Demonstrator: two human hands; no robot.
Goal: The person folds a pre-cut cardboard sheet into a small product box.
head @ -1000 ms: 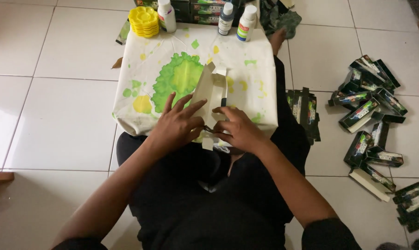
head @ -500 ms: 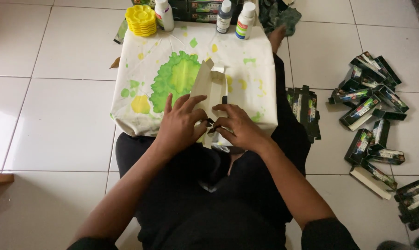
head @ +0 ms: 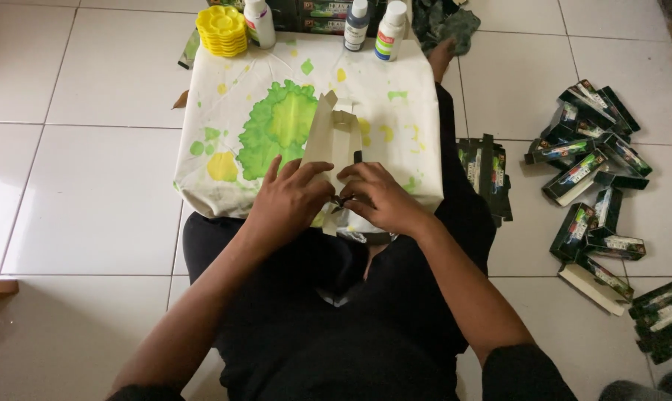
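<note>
Hands, left (head: 288,202) and right (head: 380,199), pinch carton blank (head: 334,141) at its near end; crease along scores, flaps square, over stained cloth (head: 224,111).

carton's near end (head: 334,212) hidden under hands, bottle tops (head: 360,7) cut off

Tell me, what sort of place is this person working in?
Probably a room in a home used as a makeshift workspace. The person sits on a white tiled floor, folding a carton with both hands over a paint-stained cloth. Small dark boxes lie piled on the tiles, with paint bottles nearby.
</note>
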